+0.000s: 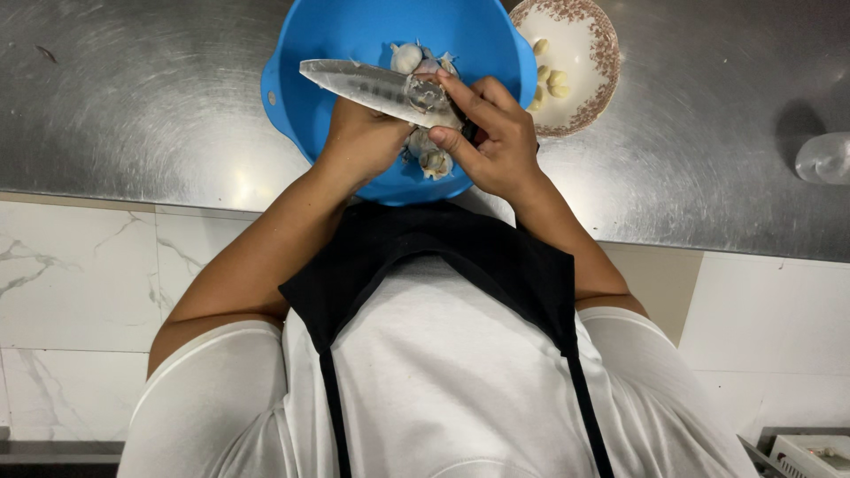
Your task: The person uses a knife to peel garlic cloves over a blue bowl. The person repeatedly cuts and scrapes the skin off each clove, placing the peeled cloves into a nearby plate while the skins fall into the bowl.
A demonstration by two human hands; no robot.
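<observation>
Steel table (pixel 708 177) runs across the top of the view, its near edge right against the person's apron. The blue bowl (pixel 354 35) sits at that near edge, slightly overhanging it, its far rim cut off by the top of the picture. Just right of it, touching or nearly so, the patterned plate (pixel 606 53) with a few peeled cloves (pixel 551 81) on it. Plenty of bare steel out left of the bowl, and a wide open stretch to the right, up to a clear rounded object (pixel 823 158) near the right edge.

Both hands are up over the bowl's near half. The right hand (pixel 500 142) is wrapped round the knife (pixel 372 87) handle, thumb and forefinger pinching close to the blade, which points left across the bowl with its tip near the left rim. The left hand (pixel 359 142) sits under the blade, curled, fingers hidden behind it; it seems to grip a garlic piece (pixel 427 88) at the blade, though the hold itself cannot be seen. More garlic bulbs (pixel 434 162) lie in the bowl just below and above the hands.

Forearms angle in from both sides, elbows wide, wrists meeting over the bowl.
</observation>
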